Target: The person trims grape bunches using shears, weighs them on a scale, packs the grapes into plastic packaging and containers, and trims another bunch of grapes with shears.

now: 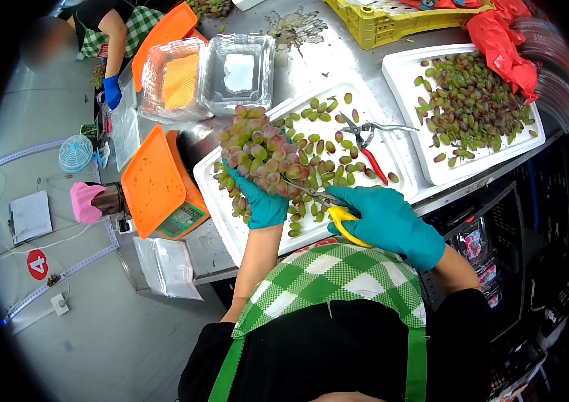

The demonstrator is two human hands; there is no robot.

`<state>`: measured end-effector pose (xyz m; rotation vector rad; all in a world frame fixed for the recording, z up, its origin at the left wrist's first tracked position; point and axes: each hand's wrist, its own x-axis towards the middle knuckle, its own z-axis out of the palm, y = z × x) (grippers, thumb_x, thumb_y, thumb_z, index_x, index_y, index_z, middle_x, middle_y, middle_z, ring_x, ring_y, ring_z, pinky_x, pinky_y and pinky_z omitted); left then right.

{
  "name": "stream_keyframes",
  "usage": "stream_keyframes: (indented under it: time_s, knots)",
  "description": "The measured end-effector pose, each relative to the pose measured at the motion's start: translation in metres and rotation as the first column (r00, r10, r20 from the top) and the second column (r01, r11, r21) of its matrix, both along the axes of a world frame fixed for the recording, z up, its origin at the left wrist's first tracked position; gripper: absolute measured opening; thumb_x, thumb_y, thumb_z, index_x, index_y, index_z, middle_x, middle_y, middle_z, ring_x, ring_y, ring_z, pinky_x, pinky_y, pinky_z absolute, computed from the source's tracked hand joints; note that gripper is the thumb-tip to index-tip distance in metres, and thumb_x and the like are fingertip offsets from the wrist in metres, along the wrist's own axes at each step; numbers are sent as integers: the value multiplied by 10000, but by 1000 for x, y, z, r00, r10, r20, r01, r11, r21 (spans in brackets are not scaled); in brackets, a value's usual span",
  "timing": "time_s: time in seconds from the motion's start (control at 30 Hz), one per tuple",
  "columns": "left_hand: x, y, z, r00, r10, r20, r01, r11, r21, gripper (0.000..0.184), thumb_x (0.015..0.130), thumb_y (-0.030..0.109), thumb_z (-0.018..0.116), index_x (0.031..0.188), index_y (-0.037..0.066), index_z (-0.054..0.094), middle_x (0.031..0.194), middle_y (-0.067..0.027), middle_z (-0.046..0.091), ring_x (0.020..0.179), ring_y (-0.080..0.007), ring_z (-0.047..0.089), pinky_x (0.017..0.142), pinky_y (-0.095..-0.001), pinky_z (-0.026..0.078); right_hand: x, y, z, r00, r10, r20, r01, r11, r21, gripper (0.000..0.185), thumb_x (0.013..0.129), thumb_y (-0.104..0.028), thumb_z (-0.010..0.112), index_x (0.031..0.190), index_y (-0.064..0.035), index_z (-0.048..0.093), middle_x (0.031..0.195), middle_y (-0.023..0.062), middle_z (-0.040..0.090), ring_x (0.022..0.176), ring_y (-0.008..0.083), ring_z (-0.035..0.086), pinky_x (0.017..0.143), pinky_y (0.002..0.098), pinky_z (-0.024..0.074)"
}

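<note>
My left hand [262, 201], in a teal glove, is closed under a bunch of grapes [261, 149], green turning to pinkish red, and holds it above a white tray [219, 232]. In my right hand [385, 221], also gloved, is a pair of scissors [346, 222] with yellow handles. Their blades point left and reach the lower right side of the bunch; the tips are partly hidden by the fruit. Loose grapes [338, 175] lie over the tray. Red-handled pruning shears [367, 144] rest across its right part.
Right stands another white tray [432, 171] heaped with loose grapes, a red bag [499, 50] over its corner. Behind are clear plastic boxes [239, 74] and a yellow crate [391, 27]. An orange scale [157, 181] sits left. A co-worker's blue-gloved hand [111, 92] is at upper left.
</note>
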<state>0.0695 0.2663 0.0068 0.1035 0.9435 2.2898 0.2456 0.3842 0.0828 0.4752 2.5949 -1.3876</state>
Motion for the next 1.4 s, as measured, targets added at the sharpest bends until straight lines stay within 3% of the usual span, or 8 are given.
stream_keyframes:
  time_s: [0.47, 0.63, 0.7, 0.9, 1.1, 1.2, 1.3, 1.4]
  knots:
    - [-1, -1, 0, 999, 42, 3, -42, 997, 63, 581, 819, 533, 302, 1218, 112, 340, 1177, -77, 427, 1060, -221, 444, 910, -367, 375, -6, 3, 4, 999, 16, 48, -16, 1000, -14, 404, 726, -357, 558, 1032, -93, 537, 769, 88, 601, 678, 257, 585, 578, 361, 459]
    - [-5, -1, -4, 991, -8, 136, -22, 975, 222, 579, 814, 534, 317, 1203, 107, 359, 1164, -80, 435, 1045, -229, 451, 907, -366, 377, -3, -10, -7, 992, -17, -126, 46, 972, 230, 481, 721, -357, 599, 1104, -83, 500, 765, 104, 570, 618, 261, 572, 521, 338, 444]
    - [0, 2, 2, 999, 42, 15, -43, 993, 106, 581, 812, 535, 323, 1198, 103, 364, 1159, -83, 438, 1042, -232, 452, 910, -366, 375, -4, -14, -9, 986, -31, -164, 77, 956, 284, 489, 718, -358, 604, 1103, -76, 498, 734, 101, 556, 591, 253, 564, 492, 337, 435]
    - [-3, -2, -3, 998, -28, 54, 19, 987, 160, 600, 810, 548, 319, 1201, 95, 361, 1156, -86, 438, 1046, -236, 448, 918, -372, 366, -7, -19, -13, 986, -44, -159, 88, 955, 282, 494, 711, -374, 613, 1086, -69, 509, 721, 92, 562, 551, 240, 560, 460, 332, 426]
    - [7, 5, 5, 997, 79, -19, -79, 996, -36, 614, 811, 553, 311, 1214, 92, 347, 1158, -95, 439, 1037, -235, 457, 902, -371, 383, -3, -18, -16, 976, -45, -215, 100, 962, 253, 492, 705, -386, 617, 1076, -76, 523, 696, 86, 574, 525, 236, 560, 450, 324, 422]
    - [9, 10, 15, 997, 42, 67, -44, 998, 40, 378, 863, 343, 328, 1132, 87, 399, 1019, -53, 465, 889, -179, 479, 790, -296, 411, -2, -16, -16, 970, -53, -236, 109, 966, 235, 474, 709, -383, 614, 1067, -84, 533, 672, 84, 572, 521, 236, 559, 446, 324, 418]
    - [10, 11, 18, 998, 12, 56, -17, 995, 93, 382, 862, 347, 326, 1130, 84, 398, 1021, -57, 465, 894, -179, 476, 796, -298, 409, -3, -15, -15, 971, -46, -234, 98, 971, 216, 464, 711, -383, 611, 1064, -91, 537, 657, 83, 570, 517, 234, 558, 442, 323, 414]
    - [0, 4, 2, 999, -37, -9, 38, 989, 146, 618, 810, 556, 307, 1225, 99, 339, 1182, -96, 425, 1053, -243, 448, 911, -378, 374, -3, -16, -17, 971, -44, -235, 97, 971, 218, 468, 711, -386, 611, 1069, -95, 534, 650, 81, 565, 509, 231, 553, 437, 320, 409]
